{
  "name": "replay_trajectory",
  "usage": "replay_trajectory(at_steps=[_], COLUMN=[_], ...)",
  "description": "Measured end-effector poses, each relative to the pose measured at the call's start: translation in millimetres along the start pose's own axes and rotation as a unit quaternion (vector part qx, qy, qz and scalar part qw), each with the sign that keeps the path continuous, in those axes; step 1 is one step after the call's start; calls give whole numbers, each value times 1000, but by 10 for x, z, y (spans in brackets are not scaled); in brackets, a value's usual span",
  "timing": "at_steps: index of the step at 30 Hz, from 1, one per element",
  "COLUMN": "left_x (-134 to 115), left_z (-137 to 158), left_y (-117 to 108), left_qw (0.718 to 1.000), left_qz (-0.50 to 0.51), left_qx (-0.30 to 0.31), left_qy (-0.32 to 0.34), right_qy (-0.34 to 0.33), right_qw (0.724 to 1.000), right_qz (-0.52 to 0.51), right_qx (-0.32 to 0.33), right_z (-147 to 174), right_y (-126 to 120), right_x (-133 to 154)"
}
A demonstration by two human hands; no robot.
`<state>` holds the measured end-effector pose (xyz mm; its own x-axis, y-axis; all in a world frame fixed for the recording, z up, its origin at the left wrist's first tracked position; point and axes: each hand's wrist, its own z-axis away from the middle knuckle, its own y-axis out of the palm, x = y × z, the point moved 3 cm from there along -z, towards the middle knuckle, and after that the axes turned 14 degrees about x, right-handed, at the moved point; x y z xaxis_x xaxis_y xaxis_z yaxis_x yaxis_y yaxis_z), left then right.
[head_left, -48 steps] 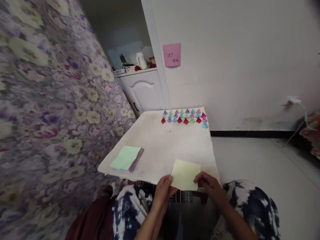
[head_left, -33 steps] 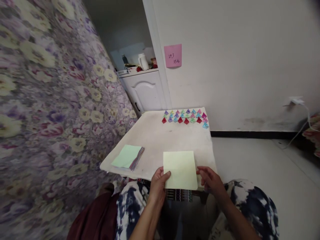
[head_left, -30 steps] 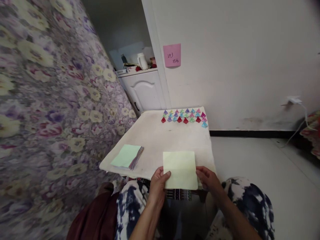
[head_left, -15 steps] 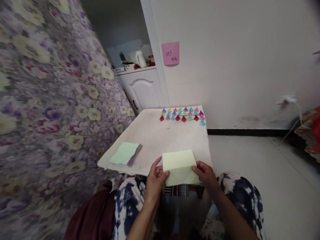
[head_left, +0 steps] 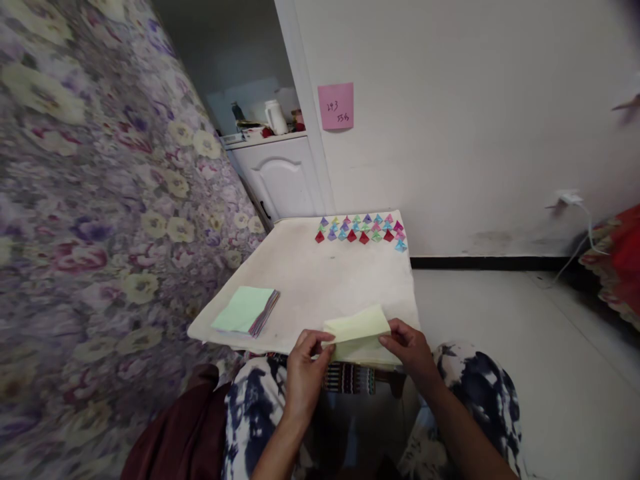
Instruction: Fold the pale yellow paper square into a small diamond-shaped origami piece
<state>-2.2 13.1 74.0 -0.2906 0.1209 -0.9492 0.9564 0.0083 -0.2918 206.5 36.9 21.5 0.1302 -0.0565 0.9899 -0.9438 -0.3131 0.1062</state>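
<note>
We pinch yellow paper (head_left: 357, 327) at opposite edges: left grip (head_left: 305, 367) and right grip (head_left: 411, 350) both closed thumb-to-finger.

The sheet (head_left: 356, 327) is thin, matt paper, smooth apart from its fold. The stack (head_left: 244, 309) is matt paper too, flat-faced on top. The folded pieces (head_left: 364, 236) look like crisp paper; any sheen is too small to tell. The surface (head_left: 310, 280) seems covered in dull, soft cloth. The note (head_left: 336, 107) is matt paper, the wall (head_left: 450, 133) flat paint, scuffed low down. The cabinet door (head_left: 280, 177) has a smooth painted look, and the floor (head_left: 475, 333) resembles smooth tile with a faint sheen. The trousers (head_left: 253, 407) are soft matt cloth.
</note>
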Motion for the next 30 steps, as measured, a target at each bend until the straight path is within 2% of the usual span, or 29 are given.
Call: replay_trajectory(at_steps=[3,6,9,12,14,17,24,30], left_x=[-54,-97,-76,-15,13,25,75,129], left_z=[6,5,0,17,32,45,34,13], left_y=[-7,-18,-4,47,77,105,62,-22], left_qw=[999,998,997,978,967,959,960,961], left_qz=[-31,-54,22,136,176,208,205,161], left_qx=[-7,8,70,124,127,117,120,168], left_qy=[21,21,-31,-101,-130,-152,-146,-151], right_qy=[-8,-44,-71,-53,-17,40,58,66], right_qw=[1000,997,995,997,997,996,996,994], right_qz=[24,47,20,-48,-75,-76,-72,-76], right_qx=[-10,-44,-67,-26,15,29,17,38], right_z=[-7,-10,-17,-32,-33,-15,-6,-6], right_y=[-28,-59,-74,-49,-18,12,33,43], right_x=[4,13,7,-7,-9,-7,-26,-55])
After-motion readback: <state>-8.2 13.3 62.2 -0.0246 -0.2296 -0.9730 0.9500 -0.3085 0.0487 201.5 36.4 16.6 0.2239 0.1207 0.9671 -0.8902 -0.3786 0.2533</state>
